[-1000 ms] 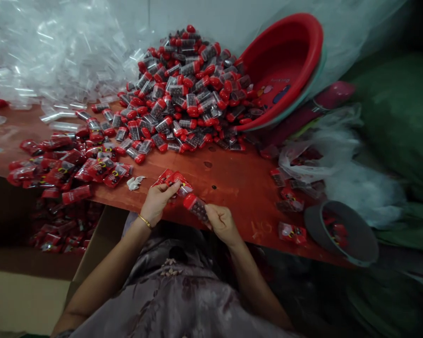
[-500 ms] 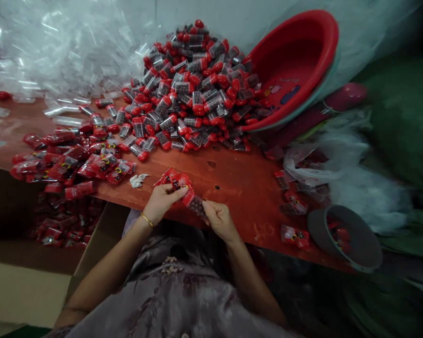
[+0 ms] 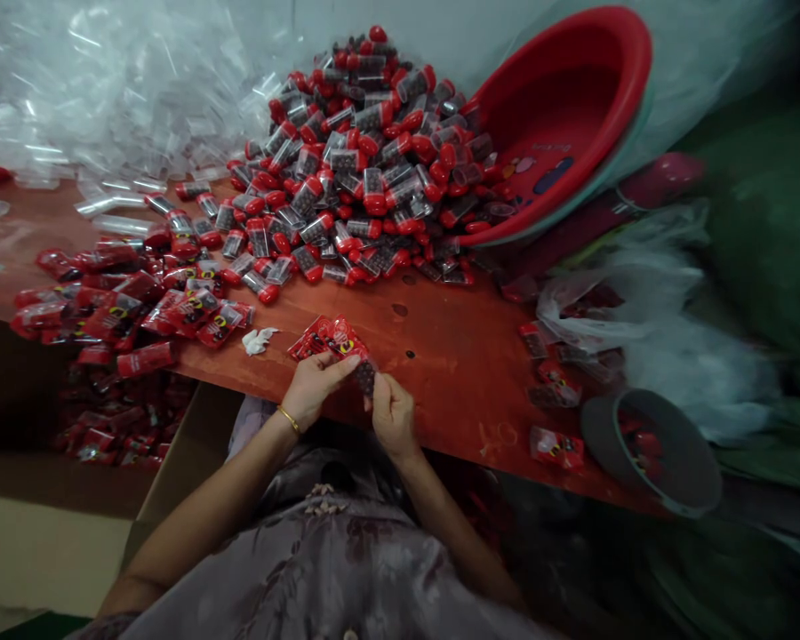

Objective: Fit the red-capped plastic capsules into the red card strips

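Observation:
My left hand (image 3: 312, 388) is closed around red printed plastic packets, thumb on top. One red packet (image 3: 344, 336) points away from me at the table's near edge, and another red wrapper (image 3: 312, 336) lies beside it under my fingers. A clear section full of dark beads (image 3: 365, 377) shows at the packet's near end. My right hand (image 3: 395, 416) pinches that end between thumb and fingers; the fingertips partly hide it. Further off lies a big heap of clear tubes (image 3: 373, 191) with red caps and dark beads inside.
Filled red packets (image 3: 116, 307) pile up at the left, above an open cardboard box (image 3: 187, 444) holding more. Clear empty tubes (image 3: 140, 98) are heaped behind. A red basin (image 3: 573, 98) leans at the back right. A grey bowl (image 3: 604, 427) and plastic bag (image 3: 613, 302) stand right.
My right hand has moved left, closer to my left hand, still pinching the packet's end. The bead-filled end has turned more steeply toward me.

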Demonstrator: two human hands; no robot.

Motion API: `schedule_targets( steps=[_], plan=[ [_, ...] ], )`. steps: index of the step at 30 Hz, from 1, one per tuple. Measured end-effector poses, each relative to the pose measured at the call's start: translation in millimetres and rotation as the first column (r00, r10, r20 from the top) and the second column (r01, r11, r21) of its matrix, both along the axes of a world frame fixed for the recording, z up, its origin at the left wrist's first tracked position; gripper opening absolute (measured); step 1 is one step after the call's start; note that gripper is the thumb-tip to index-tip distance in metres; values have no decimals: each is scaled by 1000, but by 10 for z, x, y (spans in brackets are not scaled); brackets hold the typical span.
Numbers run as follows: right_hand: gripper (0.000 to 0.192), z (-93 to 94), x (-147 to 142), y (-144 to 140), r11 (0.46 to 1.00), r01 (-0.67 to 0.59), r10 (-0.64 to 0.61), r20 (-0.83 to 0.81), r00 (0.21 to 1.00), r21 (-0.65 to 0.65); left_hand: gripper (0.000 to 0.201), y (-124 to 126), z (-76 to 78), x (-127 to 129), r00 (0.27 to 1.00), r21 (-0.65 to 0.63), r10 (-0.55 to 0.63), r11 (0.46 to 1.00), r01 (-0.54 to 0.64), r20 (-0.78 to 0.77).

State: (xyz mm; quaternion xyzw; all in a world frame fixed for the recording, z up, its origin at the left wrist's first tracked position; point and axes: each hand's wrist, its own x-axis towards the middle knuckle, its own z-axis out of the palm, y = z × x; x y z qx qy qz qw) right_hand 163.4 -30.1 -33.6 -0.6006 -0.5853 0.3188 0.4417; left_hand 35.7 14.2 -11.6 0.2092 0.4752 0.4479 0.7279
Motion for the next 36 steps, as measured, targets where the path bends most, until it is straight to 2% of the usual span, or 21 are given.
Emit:
schedule_targets(
  steps=[3, 6, 8, 10, 13, 15, 17, 20, 24, 28, 30, 33, 36],
  plan=[
    [49, -48, -82, -4, 998, -29, 21, -135, 991, -51, 42, -36, -27, 47, 997, 63, 63, 996, -65, 33],
    [55, -82, -148, -10, 990, -32, -15, -323, 946, -139, 40, -86, -32, 65, 997, 153, 71, 986, -71, 5],
    [52, -72, -164, -21, 994, 29, -57, -275, 960, -108, 37, -119, -23, 61, 997, 191, 65, 980, -56, -43],
    [45, -34, -144, -29, 998, 66, -67, -109, 992, -12, 35, -137, -9, 45, 993, 213, 72, 976, -51, -91],
    [41, 34, -81, -16, 999, -28, 27, 37, 999, 44, 35, -121, 6, 21, 993, 204, 92, 976, -75, -76],
    [43, 61, -56, 6, 994, -101, 100, 29, 995, 29, 36, -92, 4, 19, 994, 158, 109, 982, -105, -21],
    [43, 71, -65, 28, 993, -117, 117, 23, 993, 27, 35, -72, -5, 30, 995, 119, 104, 987, -104, 10],
    [44, 72, -124, 53, 991, -129, 128, 19, 992, 26, 30, -85, -7, 49, 998, 129, 46, 991, -41, -36],
    [45, 79, -189, 70, 985, -168, 165, -79, 983, -28, 31, -124, 46, 17, 998, 137, -13, 990, 21, -55],
    [40, 87, -187, 55, 985, -173, 171, 57, 984, 25, 42, -81, 128, -41, 994, 120, 100, 987, -106, 52],
    [39, 84, -190, 37, 982, -181, 174, 116, 978, 52, 45, -46, 153, -48, 989, 75, 115, 990, -122, 91],
    [39, 64, -222, 15, 985, -153, 147, 83, 986, 76, 39, -30, 154, -27, 993, 54, 69, 996, -74, 97],
    [41, 42, -272, 10, 991, -129, 131, -42, 991, 38, 31, -75, 126, 16, 998, 68, -7, 998, 3, 64]
  ],
)
